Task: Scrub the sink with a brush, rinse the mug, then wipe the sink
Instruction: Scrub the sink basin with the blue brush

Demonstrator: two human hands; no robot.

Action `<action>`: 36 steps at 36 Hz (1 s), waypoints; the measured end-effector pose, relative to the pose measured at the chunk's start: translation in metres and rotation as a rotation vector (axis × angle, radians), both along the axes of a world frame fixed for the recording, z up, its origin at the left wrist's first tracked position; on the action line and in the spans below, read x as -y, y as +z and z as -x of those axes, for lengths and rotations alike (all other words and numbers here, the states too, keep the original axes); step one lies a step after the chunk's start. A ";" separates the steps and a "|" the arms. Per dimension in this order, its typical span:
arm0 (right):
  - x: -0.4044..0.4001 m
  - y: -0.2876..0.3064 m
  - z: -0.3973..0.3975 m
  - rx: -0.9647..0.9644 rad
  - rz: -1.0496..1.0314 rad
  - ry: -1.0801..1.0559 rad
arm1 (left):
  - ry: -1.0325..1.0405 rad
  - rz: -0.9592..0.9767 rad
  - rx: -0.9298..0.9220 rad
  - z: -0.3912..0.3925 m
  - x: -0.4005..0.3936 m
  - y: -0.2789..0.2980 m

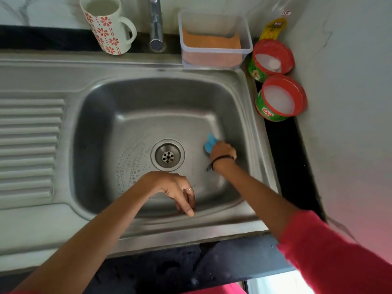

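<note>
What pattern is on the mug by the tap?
White mug with red flowers and dashed vertical stripes, seen clearly in the head view.

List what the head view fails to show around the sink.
- Brush: bristles hidden under the right hand.
- Tap: top cut off by the frame's upper edge.
- Yellow packet: print blurred, unreadable.
- Left hand: fingertip contact with the sink wall unclear.

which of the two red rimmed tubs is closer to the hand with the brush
The nearer tub, whose green side reads EXO. The other tub sits farther back, beside the clear container.
</note>
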State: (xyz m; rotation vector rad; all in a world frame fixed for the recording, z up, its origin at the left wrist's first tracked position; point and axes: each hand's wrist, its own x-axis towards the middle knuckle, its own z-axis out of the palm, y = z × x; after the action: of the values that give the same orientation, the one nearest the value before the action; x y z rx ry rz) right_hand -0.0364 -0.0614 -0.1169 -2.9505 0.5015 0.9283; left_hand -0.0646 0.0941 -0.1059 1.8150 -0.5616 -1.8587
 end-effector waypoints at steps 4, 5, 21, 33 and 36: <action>0.001 -0.013 -0.057 0.181 -0.109 -0.164 | -0.054 -0.033 0.011 -0.003 0.007 0.000; -0.006 -0.014 -0.066 0.196 -0.130 -0.177 | -0.067 -0.042 0.015 -0.004 0.009 0.001; 0.000 -0.019 -0.055 0.207 -0.117 -0.093 | -0.120 -0.052 0.022 -0.005 0.010 0.001; -0.004 0.007 0.055 -0.143 0.022 0.043 | -0.018 0.040 0.217 0.015 -0.016 0.024; -0.015 0.012 0.066 -0.232 0.045 0.120 | -0.024 0.046 0.284 0.017 -0.028 0.032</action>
State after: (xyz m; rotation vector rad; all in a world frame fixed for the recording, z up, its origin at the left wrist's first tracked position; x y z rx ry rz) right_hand -0.1022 -0.0460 -0.1052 -2.9564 0.3564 1.2991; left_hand -0.0818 0.1219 -0.0736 2.0643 -0.7213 -1.5977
